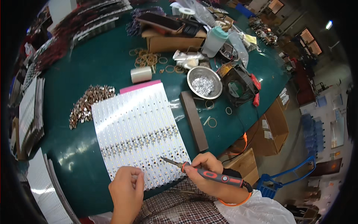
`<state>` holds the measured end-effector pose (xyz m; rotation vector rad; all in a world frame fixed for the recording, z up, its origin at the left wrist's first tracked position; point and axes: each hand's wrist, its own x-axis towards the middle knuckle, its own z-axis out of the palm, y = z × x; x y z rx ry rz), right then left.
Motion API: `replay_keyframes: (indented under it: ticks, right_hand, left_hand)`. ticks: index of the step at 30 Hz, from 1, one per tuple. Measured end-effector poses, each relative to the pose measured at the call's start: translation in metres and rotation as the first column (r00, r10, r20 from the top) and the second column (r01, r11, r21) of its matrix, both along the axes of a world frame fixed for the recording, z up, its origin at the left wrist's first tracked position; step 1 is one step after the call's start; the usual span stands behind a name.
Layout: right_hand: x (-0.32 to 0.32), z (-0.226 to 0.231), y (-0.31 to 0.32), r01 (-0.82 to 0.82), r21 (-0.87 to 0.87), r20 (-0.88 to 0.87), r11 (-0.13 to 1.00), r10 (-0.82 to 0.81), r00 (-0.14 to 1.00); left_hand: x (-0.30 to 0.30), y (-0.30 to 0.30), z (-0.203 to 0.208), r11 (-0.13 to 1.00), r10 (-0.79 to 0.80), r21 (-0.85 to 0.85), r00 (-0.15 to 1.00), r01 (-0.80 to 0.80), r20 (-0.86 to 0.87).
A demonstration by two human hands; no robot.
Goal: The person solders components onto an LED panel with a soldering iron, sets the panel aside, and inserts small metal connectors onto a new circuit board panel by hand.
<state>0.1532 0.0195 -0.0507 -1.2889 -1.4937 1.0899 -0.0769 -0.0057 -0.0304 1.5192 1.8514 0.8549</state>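
A white panel of LED circuit-board strips (128, 119) lies on the green table in front of me, with rows of small components across its lower half. My right hand (207, 189) grips a grey and red soldering iron (223, 178). The iron's tip points left, over or on the component rows near the panel's lower right; I cannot tell whether it touches. My left hand (126, 189) rests at the panel's lower left edge, its fingers curled and pressed together. Whatever they hold, if anything, is hidden.
Left of the panel sits a pile of small metallic parts (91, 102). Right of it are a brown bar (194, 121), a metal bowl of silvery bits (204, 83) and a black fan (238, 86). Rubber bands (147, 59), a roll (141, 74) and a lidded cup (215, 42) stand farther back.
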Motion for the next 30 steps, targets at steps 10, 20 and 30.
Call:
replay_keyframes:
  ticks: [10,20,30]
  right_hand:
    - [-0.016,0.000,-0.007,0.042,0.138,-0.041,0.990,-0.037,0.998]
    - [-0.011,0.004,-0.013,-0.004,0.077,-0.049,0.997,0.008,0.999]
    - [-0.014,-0.009,-0.009,-0.046,0.118,0.005,0.992,0.046,0.999]
  left_hand:
    - [0.003,-0.001,-0.014,0.975,-0.056,0.206,0.989,0.084,-0.140]
    - [0.004,0.005,-0.028,0.965,-0.095,0.222,0.974,0.141,-0.207]
    - [0.009,0.004,-0.039,0.954,-0.069,0.275,0.979,0.121,-0.191]
